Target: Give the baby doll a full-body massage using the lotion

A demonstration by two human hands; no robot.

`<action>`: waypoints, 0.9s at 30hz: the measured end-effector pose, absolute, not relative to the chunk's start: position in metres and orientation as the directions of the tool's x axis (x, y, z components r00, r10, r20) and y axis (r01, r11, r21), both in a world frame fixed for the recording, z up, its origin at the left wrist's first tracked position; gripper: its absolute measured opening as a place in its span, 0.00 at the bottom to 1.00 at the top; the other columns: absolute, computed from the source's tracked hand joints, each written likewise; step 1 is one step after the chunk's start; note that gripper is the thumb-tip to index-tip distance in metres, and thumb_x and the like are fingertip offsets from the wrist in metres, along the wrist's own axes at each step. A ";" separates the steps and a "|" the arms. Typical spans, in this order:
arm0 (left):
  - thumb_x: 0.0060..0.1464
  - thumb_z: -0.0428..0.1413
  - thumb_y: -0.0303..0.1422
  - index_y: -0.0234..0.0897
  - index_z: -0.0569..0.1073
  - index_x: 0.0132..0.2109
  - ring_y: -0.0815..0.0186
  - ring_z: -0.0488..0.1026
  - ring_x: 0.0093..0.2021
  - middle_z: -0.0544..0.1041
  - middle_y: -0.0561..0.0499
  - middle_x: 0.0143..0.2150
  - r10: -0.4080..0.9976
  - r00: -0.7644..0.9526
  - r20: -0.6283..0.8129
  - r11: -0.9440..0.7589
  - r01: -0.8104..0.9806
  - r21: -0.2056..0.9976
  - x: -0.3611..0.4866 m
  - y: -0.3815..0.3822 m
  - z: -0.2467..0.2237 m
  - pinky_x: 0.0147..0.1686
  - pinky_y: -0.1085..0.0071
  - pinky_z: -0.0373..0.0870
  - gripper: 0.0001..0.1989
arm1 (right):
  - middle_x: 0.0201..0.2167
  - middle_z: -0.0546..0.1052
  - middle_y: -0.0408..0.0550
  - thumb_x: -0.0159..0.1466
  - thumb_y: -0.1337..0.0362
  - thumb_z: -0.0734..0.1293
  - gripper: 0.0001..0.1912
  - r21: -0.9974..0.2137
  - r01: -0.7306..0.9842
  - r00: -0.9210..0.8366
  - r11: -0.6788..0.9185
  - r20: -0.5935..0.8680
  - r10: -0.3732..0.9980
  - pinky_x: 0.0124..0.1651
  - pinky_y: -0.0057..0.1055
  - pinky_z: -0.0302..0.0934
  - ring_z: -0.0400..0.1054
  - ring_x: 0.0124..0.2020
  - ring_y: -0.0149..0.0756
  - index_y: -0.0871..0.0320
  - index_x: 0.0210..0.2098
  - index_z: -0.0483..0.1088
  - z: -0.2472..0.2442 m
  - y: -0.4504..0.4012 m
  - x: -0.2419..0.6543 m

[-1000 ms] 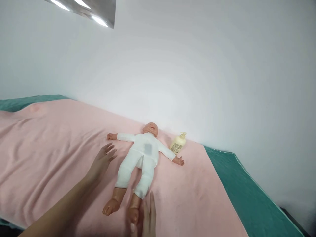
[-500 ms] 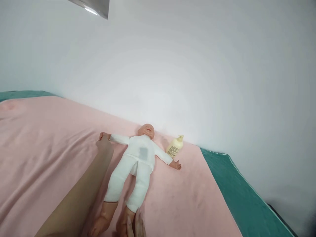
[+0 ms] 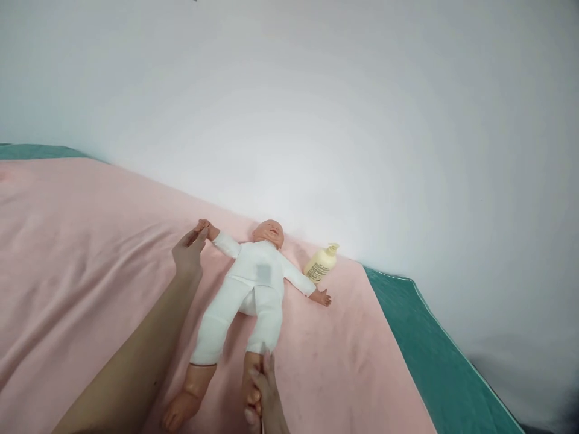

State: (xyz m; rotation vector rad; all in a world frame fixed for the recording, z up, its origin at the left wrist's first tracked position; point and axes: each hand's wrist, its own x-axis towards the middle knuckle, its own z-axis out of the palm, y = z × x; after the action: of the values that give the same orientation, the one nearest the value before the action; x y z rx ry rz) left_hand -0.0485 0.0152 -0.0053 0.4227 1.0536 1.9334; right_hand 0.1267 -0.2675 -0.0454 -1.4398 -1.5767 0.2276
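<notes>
Bent upward now, the arm of the doll (image 3: 260, 259) at left of centre has left its straight, flat stretch of the earlier frame, and the person's right hand (image 3: 270, 398) has closed in on the leg at the bottom centre. The left hand (image 3: 187, 256) pinches the doll's small moulded hand (image 3: 210, 229) between thumb and bunched fingers, nearly shut around it. The right hand has hold of the lower leg (image 3: 251, 366) near the foot, its fingers curled against the smooth, skin-toned surface; where the fingertips meet the toes is blurred and hard to tell.

Just below the middle of the frame, the doll lies on its back with its head toward the wall (image 3: 289, 108). Its rounded head and feet look like slick plastic, while soft white cloth covers the trunk and limbs, with a flat grey rectangle on the torso. Beside the other arm stands a pale yellow pump bottle (image 3: 320, 265), rounded at the shoulders and printed with dark text. Beneath spreads a plush pink blanket (image 3: 353, 349), rippled with long folds at left, over a smoother green sheet (image 3: 434, 337) at lower right.
</notes>
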 end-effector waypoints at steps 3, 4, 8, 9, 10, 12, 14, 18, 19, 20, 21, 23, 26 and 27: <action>0.46 0.64 0.33 0.35 0.78 0.44 0.61 0.74 0.50 0.79 0.48 0.47 0.890 -0.438 0.128 -0.311 -0.378 0.872 -0.044 -0.002 0.009 0.55 0.63 0.69 0.16 | 0.63 0.61 0.43 0.69 0.66 0.55 0.20 -0.694 0.660 0.179 0.286 0.516 0.838 0.53 0.34 0.68 0.59 0.61 0.43 0.46 0.58 0.66 -0.034 -0.256 0.131; 0.44 0.66 0.34 0.35 0.78 0.43 0.59 0.75 0.49 0.79 0.47 0.46 0.909 -0.377 0.180 -0.318 -0.345 0.883 -0.043 -0.008 0.013 0.54 0.62 0.69 0.16 | 0.64 0.61 0.44 0.69 0.65 0.55 0.20 -0.698 0.652 0.180 0.295 0.521 0.834 0.54 0.36 0.67 0.57 0.62 0.44 0.47 0.57 0.66 -0.028 -0.250 0.133; 0.38 0.68 0.33 0.37 0.80 0.38 0.54 0.74 0.51 0.80 0.47 0.44 0.941 -0.112 0.318 -0.333 -0.161 0.929 -0.036 -0.019 0.019 0.55 0.59 0.67 0.16 | 0.64 0.61 0.46 0.70 0.61 0.55 0.19 -0.728 0.606 0.168 0.320 0.510 0.843 0.60 0.41 0.60 0.54 0.64 0.43 0.49 0.58 0.65 0.002 -0.219 0.142; 0.39 0.68 0.34 0.38 0.81 0.38 0.53 0.73 0.52 0.80 0.47 0.44 0.926 -0.027 0.376 -0.377 -0.088 0.922 -0.034 -0.019 0.017 0.56 0.59 0.66 0.14 | 0.64 0.61 0.46 0.70 0.61 0.55 0.19 -0.743 0.589 0.178 0.318 0.503 0.846 0.61 0.41 0.60 0.54 0.64 0.42 0.49 0.59 0.64 0.009 -0.211 0.144; 0.41 0.67 0.35 0.39 0.81 0.37 0.54 0.72 0.53 0.80 0.48 0.44 0.895 0.065 0.441 -0.441 -0.021 0.897 -0.032 -0.019 0.016 0.57 0.59 0.64 0.12 | 0.64 0.61 0.46 0.70 0.60 0.55 0.20 -0.758 0.572 0.194 0.315 0.497 0.846 0.61 0.40 0.59 0.55 0.64 0.41 0.50 0.59 0.64 0.014 -0.202 0.145; 0.45 0.64 0.35 0.40 0.81 0.35 0.55 0.72 0.54 0.81 0.49 0.43 0.802 0.226 0.553 -0.580 0.070 0.812 -0.027 -0.017 0.012 0.58 0.59 0.62 0.08 | 0.63 0.62 0.47 0.70 0.59 0.55 0.20 -0.784 0.540 0.227 0.304 0.484 0.845 0.60 0.38 0.60 0.56 0.64 0.40 0.51 0.59 0.63 0.022 -0.187 0.145; 0.48 0.62 0.35 0.41 0.80 0.33 0.56 0.73 0.53 0.81 0.50 0.42 0.720 0.348 0.601 -0.675 0.146 0.723 -0.023 -0.016 0.010 0.59 0.58 0.60 0.05 | 0.63 0.62 0.48 0.70 0.58 0.55 0.20 -0.800 0.525 0.251 0.291 0.472 0.845 0.60 0.37 0.60 0.57 0.63 0.40 0.52 0.59 0.64 0.026 -0.174 0.144; 0.52 0.58 0.33 0.44 0.80 0.35 0.59 0.75 0.50 0.81 0.53 0.43 0.662 0.488 0.569 -0.731 0.250 0.635 -0.019 -0.016 0.010 0.59 0.59 0.59 0.05 | 0.62 0.64 0.47 0.70 0.58 0.56 0.19 -0.802 0.519 0.248 0.298 0.474 0.845 0.59 0.37 0.60 0.57 0.63 0.40 0.52 0.58 0.65 0.027 -0.160 0.139; 0.52 0.58 0.33 0.44 0.80 0.34 0.59 0.75 0.50 0.81 0.53 0.43 0.661 0.497 0.562 -0.730 0.253 0.634 -0.019 -0.016 0.010 0.59 0.59 0.59 0.06 | 0.61 0.65 0.47 0.70 0.59 0.56 0.19 -0.799 0.516 0.236 0.309 0.480 0.845 0.60 0.37 0.59 0.57 0.63 0.40 0.53 0.58 0.65 0.027 -0.159 0.138; 0.52 0.58 0.33 0.44 0.80 0.34 0.59 0.75 0.51 0.81 0.53 0.42 0.665 0.498 0.557 -0.724 0.248 0.643 -0.019 -0.017 0.011 0.59 0.59 0.59 0.06 | 0.61 0.65 0.47 0.70 0.60 0.56 0.19 -0.795 0.515 0.221 0.321 0.484 0.847 0.61 0.37 0.59 0.56 0.63 0.40 0.53 0.57 0.66 0.026 -0.160 0.138; 0.52 0.58 0.34 0.44 0.81 0.34 0.59 0.74 0.51 0.81 0.53 0.42 0.675 0.487 0.554 -0.712 0.236 0.661 -0.020 -0.017 0.011 0.59 0.60 0.59 0.06 | 0.61 0.65 0.47 0.70 0.60 0.56 0.18 -0.791 0.516 0.206 0.329 0.488 0.848 0.61 0.37 0.58 0.55 0.64 0.40 0.53 0.56 0.67 0.026 -0.161 0.137; 0.51 0.59 0.36 0.43 0.81 0.35 0.58 0.74 0.51 0.81 0.52 0.42 0.719 0.429 0.547 -0.664 0.193 0.722 -0.023 -0.019 0.013 0.59 0.60 0.60 0.06 | 0.62 0.64 0.47 0.70 0.60 0.56 0.18 -0.783 0.527 0.190 0.331 0.488 0.852 0.62 0.38 0.57 0.54 0.65 0.40 0.53 0.55 0.68 0.026 -0.167 0.137; 0.47 0.62 0.39 0.41 0.81 0.40 0.57 0.74 0.50 0.80 0.50 0.45 0.851 0.211 0.480 -0.506 0.089 0.858 -0.027 -0.023 0.017 0.56 0.61 0.65 0.12 | 0.63 0.62 0.48 0.70 0.60 0.55 0.19 -0.790 0.535 0.223 0.299 0.474 0.852 0.62 0.40 0.58 0.54 0.64 0.41 0.52 0.57 0.66 0.023 -0.185 0.137; 0.46 0.63 0.39 0.41 0.80 0.42 0.56 0.74 0.50 0.80 0.49 0.46 0.893 0.107 0.437 -0.444 0.044 0.895 -0.028 -0.024 0.018 0.55 0.61 0.67 0.14 | 0.63 0.62 0.48 0.70 0.59 0.55 0.19 -0.793 0.535 0.241 0.290 0.472 0.848 0.61 0.40 0.59 0.55 0.64 0.41 0.52 0.57 0.65 0.021 -0.193 0.138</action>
State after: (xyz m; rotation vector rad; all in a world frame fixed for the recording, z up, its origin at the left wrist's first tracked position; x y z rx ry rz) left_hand -0.0285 -0.0238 0.0180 1.6339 0.9355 1.4279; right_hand 0.1377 -0.1928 0.0210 -1.3758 -1.4257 0.3479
